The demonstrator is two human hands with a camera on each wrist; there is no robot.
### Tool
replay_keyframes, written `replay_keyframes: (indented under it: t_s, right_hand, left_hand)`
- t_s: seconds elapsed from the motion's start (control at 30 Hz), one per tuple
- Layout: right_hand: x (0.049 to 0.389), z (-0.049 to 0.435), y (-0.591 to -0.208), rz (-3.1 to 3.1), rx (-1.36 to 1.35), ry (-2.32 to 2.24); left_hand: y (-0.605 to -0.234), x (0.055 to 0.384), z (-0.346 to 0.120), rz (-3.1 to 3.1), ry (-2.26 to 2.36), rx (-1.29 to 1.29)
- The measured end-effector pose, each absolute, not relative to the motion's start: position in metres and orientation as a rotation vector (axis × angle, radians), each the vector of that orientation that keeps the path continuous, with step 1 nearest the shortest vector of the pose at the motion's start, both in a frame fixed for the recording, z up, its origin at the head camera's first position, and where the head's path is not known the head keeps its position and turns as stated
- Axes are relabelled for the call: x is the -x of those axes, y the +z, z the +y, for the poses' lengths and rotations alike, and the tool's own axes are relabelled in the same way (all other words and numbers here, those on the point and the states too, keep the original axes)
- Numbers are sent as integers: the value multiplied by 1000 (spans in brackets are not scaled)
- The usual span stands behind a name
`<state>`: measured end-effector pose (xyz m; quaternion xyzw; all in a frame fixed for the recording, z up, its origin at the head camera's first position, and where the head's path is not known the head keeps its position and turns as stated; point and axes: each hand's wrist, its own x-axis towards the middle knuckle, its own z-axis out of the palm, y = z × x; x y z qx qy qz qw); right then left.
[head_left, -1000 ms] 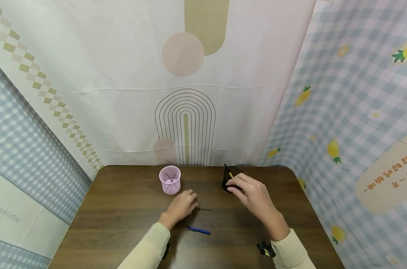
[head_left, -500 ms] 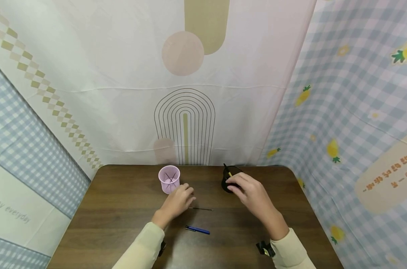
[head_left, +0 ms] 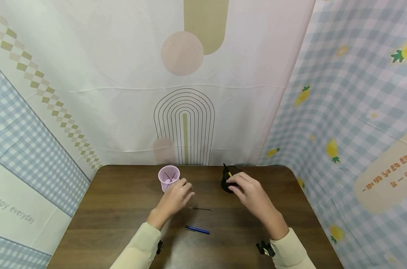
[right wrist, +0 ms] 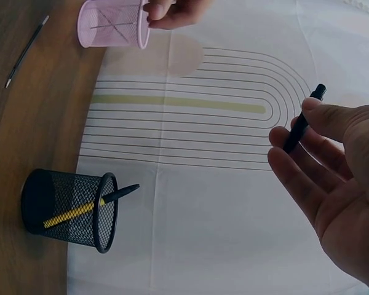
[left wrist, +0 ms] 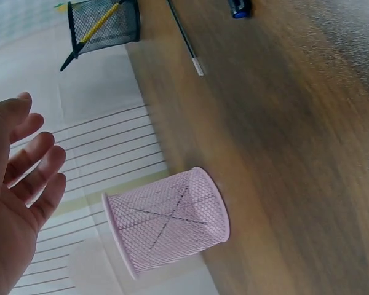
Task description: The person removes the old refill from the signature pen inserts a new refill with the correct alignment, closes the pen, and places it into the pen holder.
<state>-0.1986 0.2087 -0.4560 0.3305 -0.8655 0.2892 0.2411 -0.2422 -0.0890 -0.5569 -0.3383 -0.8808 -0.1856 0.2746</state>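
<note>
My left hand (head_left: 174, 195), fingers loosely curled with nothing in them, hovers just in front of the pink mesh pen holder (left wrist: 129, 239). Thin dark sticks lie crossed inside that holder. Over by the black mesh pen holder (right wrist: 80, 236), my right hand (head_left: 252, 194) pinches a short black pen (right wrist: 300, 126) between thumb and fingers, seen in the right wrist view. A yellow and black pen (right wrist: 74, 215) leans inside the black holder. A thin dark pen refill (head_left: 202, 209) and a blue pen (head_left: 197, 230) lie on the table between my arms.
The brown wooden table (head_left: 116, 216) ends at the back against a pale printed cloth (head_left: 123, 123). Checked cloth (head_left: 328, 104) hangs along the right side. Both holders stand near the back edge, apart from each other.
My left hand has moved away from the pen refill, leftward and back towards the pink holder, and more of the refill shows. The right hand stays practically still.
</note>
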Motion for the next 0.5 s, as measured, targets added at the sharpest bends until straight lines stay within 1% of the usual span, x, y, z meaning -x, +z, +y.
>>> replay_keyframes:
  t_s: [0.5]
  right_hand:
    - [199, 212, -460, -2373, -897, 793]
  left_hand:
    - [-525, 236, -94, -2358, -584, 793]
